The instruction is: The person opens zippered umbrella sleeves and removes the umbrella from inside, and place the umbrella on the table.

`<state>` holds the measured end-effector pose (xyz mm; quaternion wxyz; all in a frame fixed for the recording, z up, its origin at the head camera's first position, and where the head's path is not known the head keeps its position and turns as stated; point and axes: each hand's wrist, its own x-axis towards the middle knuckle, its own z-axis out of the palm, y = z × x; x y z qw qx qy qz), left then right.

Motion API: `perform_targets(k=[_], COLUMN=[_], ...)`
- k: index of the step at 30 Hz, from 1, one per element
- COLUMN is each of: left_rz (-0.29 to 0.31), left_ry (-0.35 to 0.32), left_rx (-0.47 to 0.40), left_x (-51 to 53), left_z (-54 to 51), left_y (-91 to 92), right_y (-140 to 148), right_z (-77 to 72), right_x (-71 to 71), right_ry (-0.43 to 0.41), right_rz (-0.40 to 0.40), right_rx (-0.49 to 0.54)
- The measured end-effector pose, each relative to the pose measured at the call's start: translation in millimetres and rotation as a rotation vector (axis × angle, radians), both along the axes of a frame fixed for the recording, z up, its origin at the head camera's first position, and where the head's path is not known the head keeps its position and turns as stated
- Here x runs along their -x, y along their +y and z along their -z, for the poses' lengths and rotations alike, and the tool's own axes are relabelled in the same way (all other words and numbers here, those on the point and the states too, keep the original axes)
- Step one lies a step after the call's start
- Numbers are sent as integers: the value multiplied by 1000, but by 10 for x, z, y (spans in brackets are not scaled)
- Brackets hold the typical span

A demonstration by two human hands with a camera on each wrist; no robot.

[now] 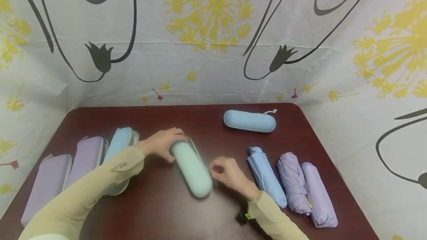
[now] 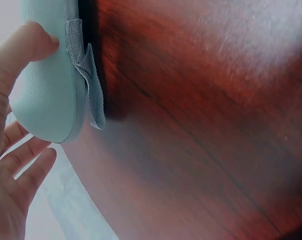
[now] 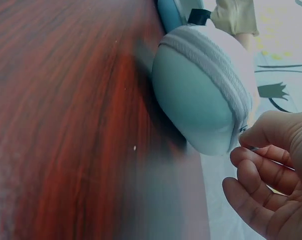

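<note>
A mint green zippered case [image 1: 192,167] [image 2: 48,95] [image 3: 191,95] lies at a slant in mid-table. My left hand [image 1: 163,143] [image 2: 8,200] grips its far end, thumb on the top face, with a grey fabric loop [image 2: 94,95] hanging beside it. At the near end's right side, my right hand [image 1: 230,175] [image 3: 281,175] pinches a small dark zipper pull [image 3: 251,147] between thumb and index finger; its other fingers are curled loosely. Most of the pull is hidden by the fingertips.
Two purple cases [image 1: 50,184] [image 1: 86,158] and a blue case [image 1: 118,142] lie at left, partly behind my left sleeve. Another blue case [image 1: 249,121] lies at the back right. Folded umbrellas, one blue [image 1: 267,177] and two purple [image 1: 293,184] [image 1: 319,197], lie at right.
</note>
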<state>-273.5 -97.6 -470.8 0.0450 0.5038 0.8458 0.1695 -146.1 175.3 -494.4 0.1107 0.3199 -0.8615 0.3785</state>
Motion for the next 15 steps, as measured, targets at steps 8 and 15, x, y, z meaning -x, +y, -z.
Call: perform_targets(k=[8,15], left_rz=[-77,-122], left_ry=[7,14], left_rx=[-10,-3], left_x=[-64,-114], left_z=[30,60], left_y=[-35,-24], right_y=[143,237], right_z=[4,3], right_x=[-53,-69], right_ry=[1,46], right_rz=[32,57], right_rx=[6,7])
